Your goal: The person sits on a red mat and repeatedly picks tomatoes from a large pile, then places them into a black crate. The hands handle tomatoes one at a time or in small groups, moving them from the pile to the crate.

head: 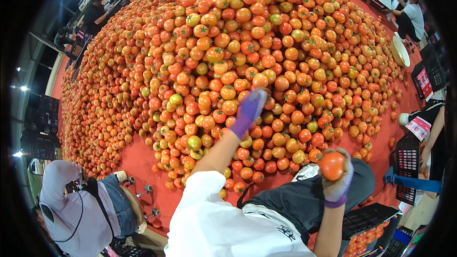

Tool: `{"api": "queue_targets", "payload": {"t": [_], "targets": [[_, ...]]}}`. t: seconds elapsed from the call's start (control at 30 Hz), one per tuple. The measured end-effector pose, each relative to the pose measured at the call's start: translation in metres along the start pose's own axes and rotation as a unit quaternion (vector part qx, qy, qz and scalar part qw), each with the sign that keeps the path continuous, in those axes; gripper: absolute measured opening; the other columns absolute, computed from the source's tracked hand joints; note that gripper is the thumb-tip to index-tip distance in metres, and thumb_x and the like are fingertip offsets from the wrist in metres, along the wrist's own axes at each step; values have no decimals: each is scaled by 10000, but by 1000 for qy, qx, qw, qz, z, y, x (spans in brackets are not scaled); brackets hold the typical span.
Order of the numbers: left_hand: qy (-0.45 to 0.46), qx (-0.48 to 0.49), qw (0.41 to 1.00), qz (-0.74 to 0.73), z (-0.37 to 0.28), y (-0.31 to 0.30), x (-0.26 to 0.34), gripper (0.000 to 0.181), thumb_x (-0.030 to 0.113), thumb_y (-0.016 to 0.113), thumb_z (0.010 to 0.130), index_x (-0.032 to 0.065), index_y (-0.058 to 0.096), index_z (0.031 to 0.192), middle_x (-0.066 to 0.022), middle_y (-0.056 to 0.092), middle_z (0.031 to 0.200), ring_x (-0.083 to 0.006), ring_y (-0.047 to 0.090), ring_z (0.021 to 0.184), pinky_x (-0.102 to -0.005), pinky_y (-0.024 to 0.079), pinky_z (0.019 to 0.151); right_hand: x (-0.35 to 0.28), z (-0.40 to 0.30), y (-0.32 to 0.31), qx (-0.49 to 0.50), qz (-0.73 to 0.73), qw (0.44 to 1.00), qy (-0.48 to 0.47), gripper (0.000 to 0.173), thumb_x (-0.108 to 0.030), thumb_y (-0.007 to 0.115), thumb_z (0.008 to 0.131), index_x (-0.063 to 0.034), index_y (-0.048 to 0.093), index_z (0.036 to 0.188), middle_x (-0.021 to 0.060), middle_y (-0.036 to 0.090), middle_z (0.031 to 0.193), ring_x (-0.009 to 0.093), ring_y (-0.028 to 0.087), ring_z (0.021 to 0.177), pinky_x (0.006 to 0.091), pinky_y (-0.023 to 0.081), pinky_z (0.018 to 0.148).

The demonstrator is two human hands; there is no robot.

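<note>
A large heap of red, orange and greenish tomatoes (228,108) spreads out before me. My left hand (251,109), in a purple and whitish work glove, is stretched over the middle of the heap. Its fingers are motion-blurred close to an orange tomato (260,80), and I cannot tell whether they grip anything. At the right, above my dark-trousered knee, my right hand (337,180) wears a matching glove. A red-orange tomato (332,166) sits in its palm, with the fingers curled around the far side.
Low at the right stands a black plastic crate (369,217) with tomatoes inside. A blue metal bar (414,182) and another black crate (407,167) are beyond it. A person (82,203) sits close on my left. A pale basin (400,51) lies at the far right.
</note>
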State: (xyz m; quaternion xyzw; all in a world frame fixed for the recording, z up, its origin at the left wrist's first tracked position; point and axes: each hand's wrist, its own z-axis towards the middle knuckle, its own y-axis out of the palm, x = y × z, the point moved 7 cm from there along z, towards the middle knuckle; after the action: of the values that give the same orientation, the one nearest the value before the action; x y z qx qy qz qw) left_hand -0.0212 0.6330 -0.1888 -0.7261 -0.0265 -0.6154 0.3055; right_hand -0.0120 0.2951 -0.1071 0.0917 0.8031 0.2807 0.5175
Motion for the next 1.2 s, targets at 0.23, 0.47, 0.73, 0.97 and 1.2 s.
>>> {"api": "queue_targets", "payload": {"t": [0.23,0.47,0.73,0.97,1.2], "targets": [[121,119,980,109,98,-28,-98,468,294,641,874,3,562,1232,-216,563,1266,-358,527,1193,-390,416,1023,-34,5,-89,82,144,986,-34,417,-373,508,966,-113,533,1291,103,564,1282,280,589,1151,343,614,694],[151,127,957,211,104,62,-79,457,264,730,731,58,607,1121,-216,595,1131,-375,536,1127,-424,414,1014,-41,5,-113,75,119,986,-90,446,-346,490,979,-89,490,1343,107,535,1316,259,590,1121,347,596,786],[165,-30,956,240,2,168,-99,505,303,700,766,91,563,1203,-186,517,1312,-358,482,1220,-482,378,1029,-41,-2,-92,35,223,972,-64,504,-375,506,966,-58,457,1355,151,498,1359,376,468,1280,408,600,799],[221,166,947,165,76,51,-35,271,172,658,797,24,605,1018,-187,617,999,-375,587,934,-442,478,827,-56,-13,-98,19,283,956,-72,576,-359,485,975,-17,361,1423,212,331,1494,379,284,1407,466,496,1007],[41,-47,926,371,146,90,-53,576,508,688,758,113,615,1171,-212,533,1271,-425,436,1241,-527,404,983,-46,-12,-97,41,259,963,-67,581,-389,478,973,-33,375,1419,232,390,1453,411,355,1362,466,483,1017]]}}
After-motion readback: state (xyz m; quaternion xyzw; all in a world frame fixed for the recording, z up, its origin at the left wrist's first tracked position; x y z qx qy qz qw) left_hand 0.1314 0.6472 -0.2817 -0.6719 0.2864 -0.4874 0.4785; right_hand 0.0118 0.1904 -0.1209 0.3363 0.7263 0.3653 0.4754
